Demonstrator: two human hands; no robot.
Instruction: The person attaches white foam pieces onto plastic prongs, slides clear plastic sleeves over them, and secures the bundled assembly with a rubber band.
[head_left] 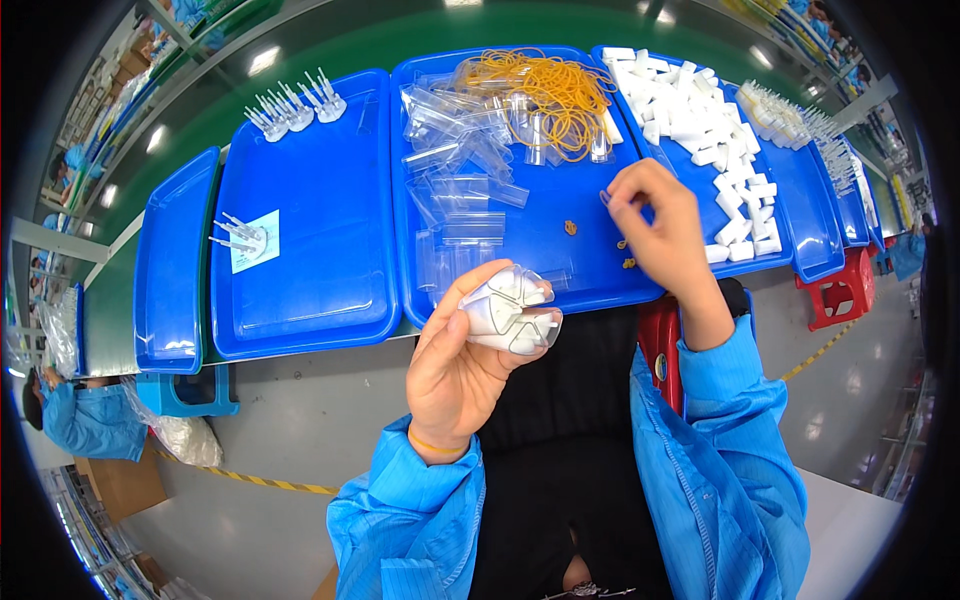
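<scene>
My left hand [455,355] is closed around a bundle of clear plastic sleeves with white pieces inside [512,312], raised at the front edge of the middle blue tray [480,278]. A yellow rubber band [438,447] circles my left wrist. Over the right side of that tray, my right hand [655,215] is pinched, thumb against fingers. Something small shows at its fingertips, too small to name. Little yellow-brown pieces [571,228] lie on the tray below. Behind them are a heap of orange-yellow rubber bands [560,95] and many loose clear sleeves [455,130].
White blocks [700,120] fill the right-hand tray. On the left tray [300,290] stand clusters of white-stemmed parts [295,110], one on a pale card [262,245]. A red stool [840,290] stands at right, a blue stool [190,393] at left. Another person [95,420] sits far left.
</scene>
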